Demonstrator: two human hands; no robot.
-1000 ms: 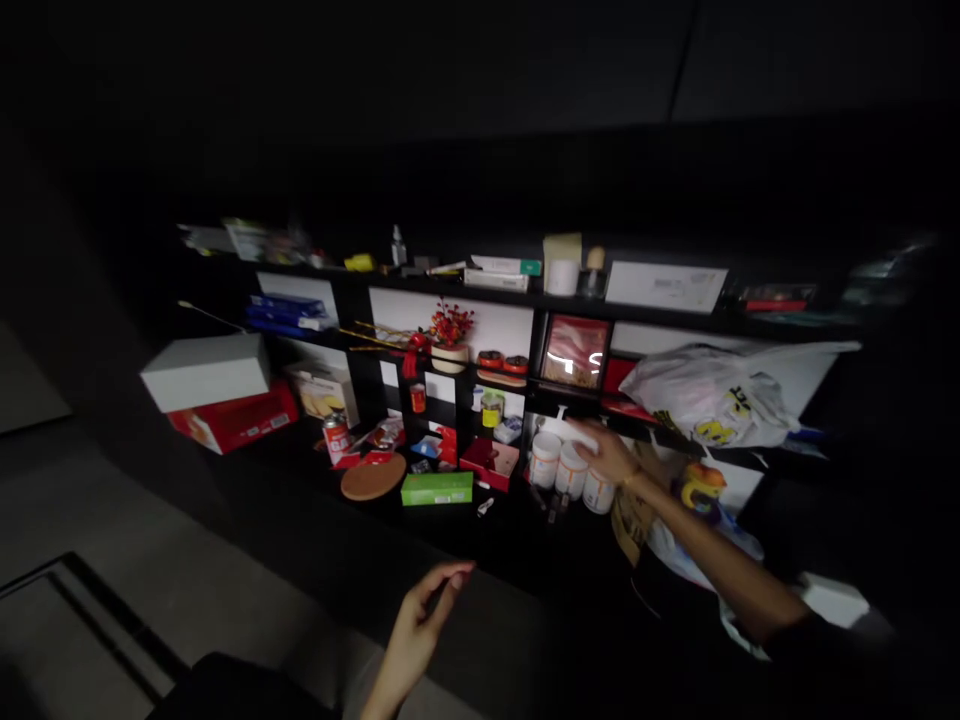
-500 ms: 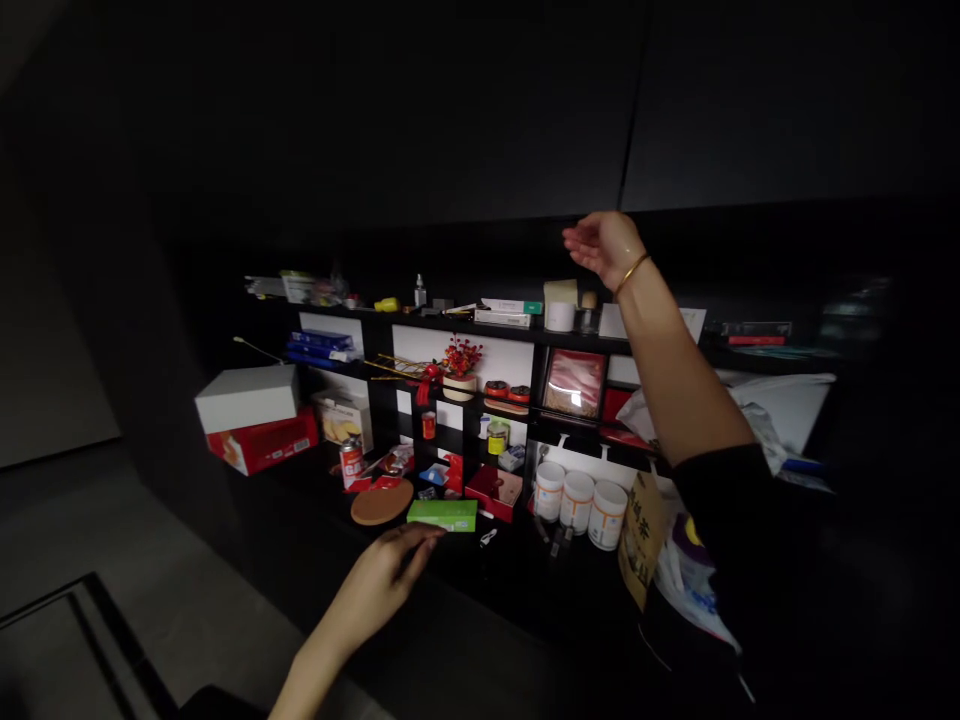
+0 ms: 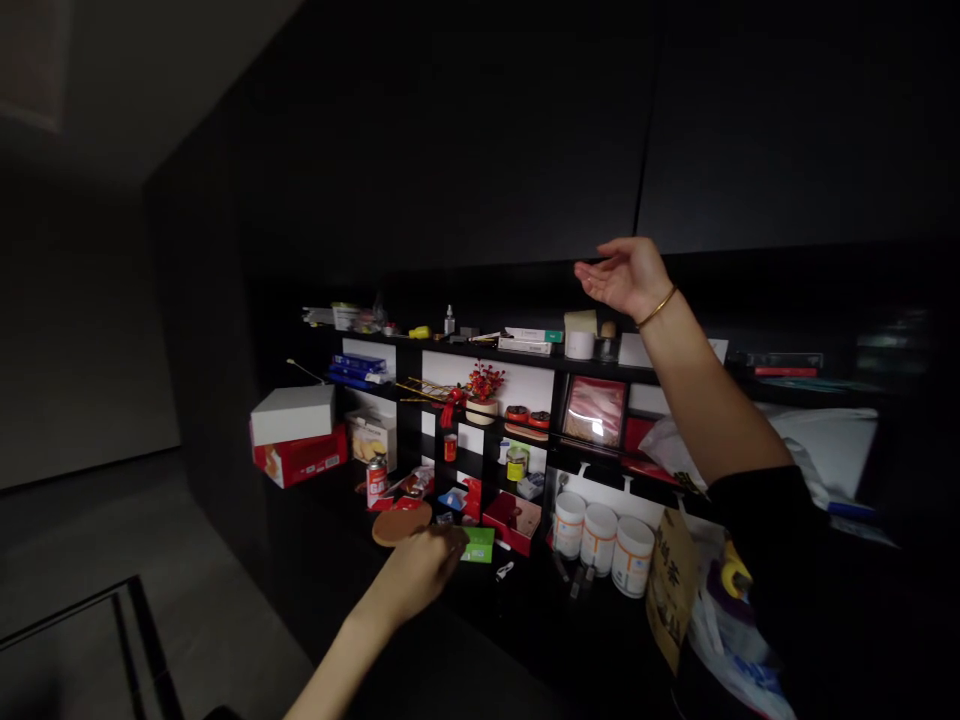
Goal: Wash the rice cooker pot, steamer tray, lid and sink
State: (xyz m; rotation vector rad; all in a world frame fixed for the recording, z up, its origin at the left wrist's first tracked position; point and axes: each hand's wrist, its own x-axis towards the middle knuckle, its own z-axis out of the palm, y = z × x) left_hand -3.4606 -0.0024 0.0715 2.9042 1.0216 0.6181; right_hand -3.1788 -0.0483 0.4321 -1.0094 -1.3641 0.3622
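Observation:
My left hand [image 3: 429,570] is over the counter with its fingers curled. It covers the left part of a flat green box [image 3: 478,545]; whether it touches the box I cannot tell, and anything inside the fingers is hidden. A round cork-coloured mat [image 3: 401,523] is just left of the fingers. My right hand [image 3: 624,275], with a gold bangle on the wrist, is raised near the lower edge of the dark upper cabinet [image 3: 525,150]. Its fingers are apart, with nothing in them.
A red gift box [image 3: 512,520] and several white canisters [image 3: 599,540] stand on the counter. Further left are a red can [image 3: 376,482] and stacked boxes [image 3: 292,415]. A brown paper bag [image 3: 670,585] stands at right. Shelves behind hold a potted red plant [image 3: 482,408] and a framed picture [image 3: 594,410].
The view has shifted, so the shelves appear lower and further right. My left hand has moved up over the green box and its fingers have curled more. My right hand stays raised near the cabinet edge.

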